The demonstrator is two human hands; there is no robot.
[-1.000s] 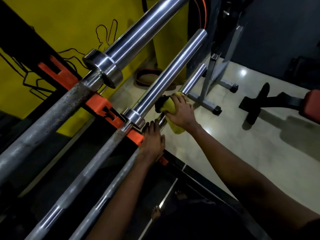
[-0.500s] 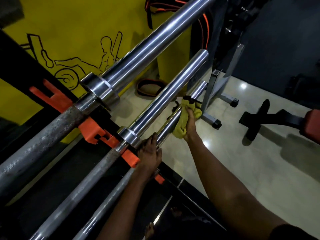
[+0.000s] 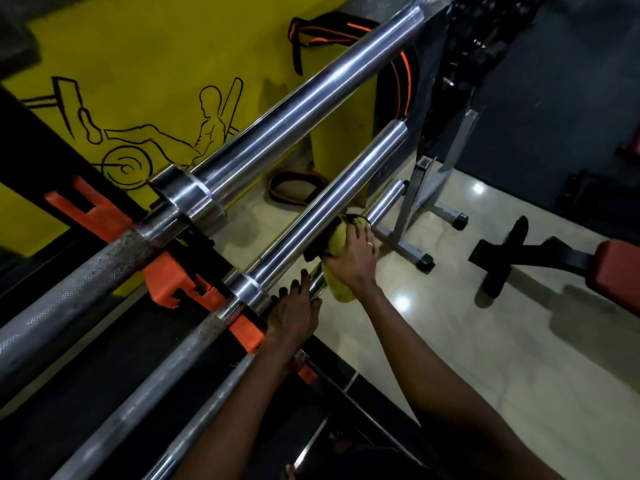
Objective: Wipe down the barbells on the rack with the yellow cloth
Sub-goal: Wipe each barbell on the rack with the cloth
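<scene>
Left of center by the orange rack hooks (image 3: pixel 162 275), the left hand (image 3: pixel 294 315) lies flat, fingers together, on the lowest barbell (image 3: pixel 385 201), I'd guess to stop it rolling, while the right hand (image 3: pixel 355 259) at center grips the yellow cloth (image 3: pixel 341 289) wrapped round its sleeve.

There's the yellow cloth (image 3: pixel 338 237), bright against mirror-silver barbells (image 3: pixel 311 98), their shafts dull grey with cross-hatched knurling (speckled darker near the collar). Orange hooks (image 3: pixel 166 278) on the black rack (image 3: pixel 27 147). Yellow wall (image 3: pixel 138 57), black line drawings. Glossy cream floor (image 3: pixel 519 348), red bench pad (image 3: pixel 620 271).
</scene>
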